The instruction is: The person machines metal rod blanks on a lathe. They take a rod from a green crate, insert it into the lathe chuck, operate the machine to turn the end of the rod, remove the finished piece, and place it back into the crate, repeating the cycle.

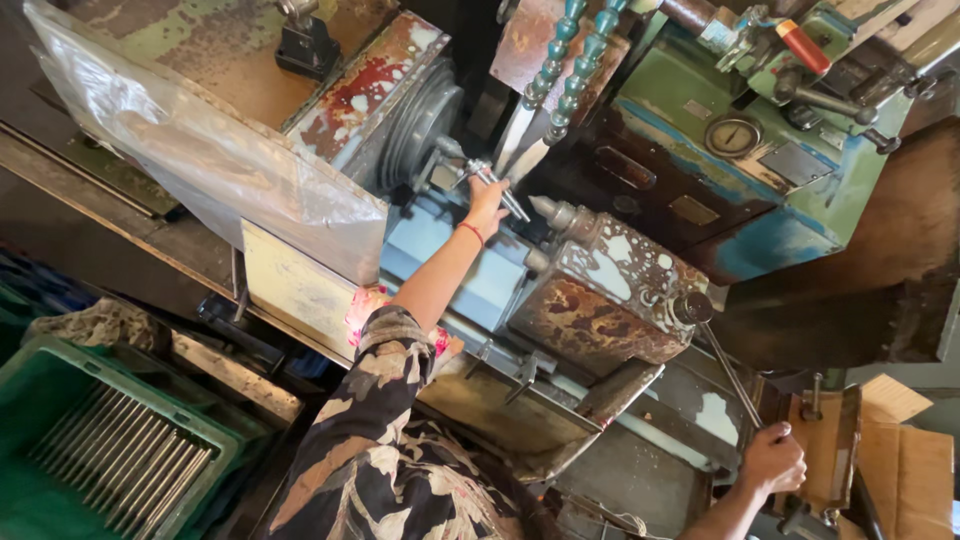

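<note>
Left hand (487,203) grips rod (500,190) — right hand (771,458) grips lever (728,370).

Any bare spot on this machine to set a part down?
The pale blue bed, between the left hand and the rusty tailstock, is bare. The flat ledge below is too. Around the chuck and nozzles it is crowded.

A round, pale dial gauge (733,135) sits on the green machine housing (800,190). Beside it lie rectangular metal nameplates (792,162). Brown cardboard pieces (905,455) stand at lower right.
</note>
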A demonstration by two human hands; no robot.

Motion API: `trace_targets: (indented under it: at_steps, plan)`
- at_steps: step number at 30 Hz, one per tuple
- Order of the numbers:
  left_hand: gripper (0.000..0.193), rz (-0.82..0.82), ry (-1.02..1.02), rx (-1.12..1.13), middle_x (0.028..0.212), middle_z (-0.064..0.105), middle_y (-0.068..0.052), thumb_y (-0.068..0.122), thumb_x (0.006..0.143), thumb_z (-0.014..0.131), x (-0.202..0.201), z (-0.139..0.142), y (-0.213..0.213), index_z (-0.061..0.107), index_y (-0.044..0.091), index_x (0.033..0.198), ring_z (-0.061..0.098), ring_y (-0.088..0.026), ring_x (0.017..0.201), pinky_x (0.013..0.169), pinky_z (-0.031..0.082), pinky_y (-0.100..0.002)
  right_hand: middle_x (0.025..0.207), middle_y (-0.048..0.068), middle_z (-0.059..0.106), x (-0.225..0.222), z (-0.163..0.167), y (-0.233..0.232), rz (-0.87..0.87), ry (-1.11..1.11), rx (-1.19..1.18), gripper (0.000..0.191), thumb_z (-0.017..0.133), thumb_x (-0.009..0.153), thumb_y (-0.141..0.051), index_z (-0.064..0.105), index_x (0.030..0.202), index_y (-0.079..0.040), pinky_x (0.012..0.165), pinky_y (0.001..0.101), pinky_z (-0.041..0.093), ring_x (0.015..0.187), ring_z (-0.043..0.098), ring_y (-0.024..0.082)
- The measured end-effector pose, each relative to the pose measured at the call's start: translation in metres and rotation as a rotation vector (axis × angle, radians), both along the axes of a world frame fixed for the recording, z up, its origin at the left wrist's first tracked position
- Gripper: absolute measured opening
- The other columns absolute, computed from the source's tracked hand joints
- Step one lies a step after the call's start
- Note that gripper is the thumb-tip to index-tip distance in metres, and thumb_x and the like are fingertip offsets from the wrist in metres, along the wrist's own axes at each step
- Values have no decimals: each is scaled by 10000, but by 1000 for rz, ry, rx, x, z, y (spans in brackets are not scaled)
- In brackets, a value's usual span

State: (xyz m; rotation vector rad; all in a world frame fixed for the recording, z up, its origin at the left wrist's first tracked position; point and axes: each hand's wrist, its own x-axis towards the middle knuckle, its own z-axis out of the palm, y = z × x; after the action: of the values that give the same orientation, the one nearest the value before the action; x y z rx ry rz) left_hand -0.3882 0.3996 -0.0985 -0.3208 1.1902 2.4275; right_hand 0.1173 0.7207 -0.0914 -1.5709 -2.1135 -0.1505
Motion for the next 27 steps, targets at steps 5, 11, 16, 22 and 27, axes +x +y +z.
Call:
trace_targets:
  at_steps: [5, 11, 16, 22, 27]
  plan:
    - [615, 121, -19, 66, 1408, 434, -70, 19, 874, 666, -4, 2, -6, 354, 231, 1359, 481, -319, 1277, 1033, 373, -751, 640, 209, 645, -2, 6, -7, 24, -38, 85, 590, 490, 1139, -399, 744, 761, -24, 660, 550, 518, 683, 666, 429]
    - [675, 174, -31, 201, 1433, 425, -70, -3, 859, 689, -8, 3, -9, 349, 237, 1390, 474, -320, 1289, 1052, 360, -736, 847, 276, 704, 9, 15, -26, 95, -53, -139, 669, 412, 1182, -506, 767, 916, -6, 776, 606, 536, 837, 690, 509]
    - [708, 168, -14, 259, 1446, 424, -44, -12, 845, 682, -5, 1, -8, 331, 263, 1395, 466, -303, 1292, 1060, 299, -724, 935, 302, 706, 16, 7, -39, 30, -53, -197, 612, 421, 1117, -532, 790, 1045, -49, 806, 638, 515, 911, 657, 571]
    - [696, 186, -21, 220, 1437, 451, -60, 9, 847, 702, -6, 0, -10, 362, 261, 1399, 475, -314, 1294, 1077, 315, -734, 946, 309, 716, 8, 22, -19, 91, -72, -212, 662, 410, 1138, -543, 781, 971, -22, 863, 631, 519, 964, 661, 569]
    - [710, 191, -21, 262, 1472, 408, -49, -10, 852, 693, -5, 1, -10, 354, 256, 1416, 454, -314, 1317, 1092, 290, -738, 967, 330, 703, 11, 12, -31, 17, -131, -218, 707, 406, 1154, -579, 782, 1003, 0, 824, 631, 510, 931, 653, 573]
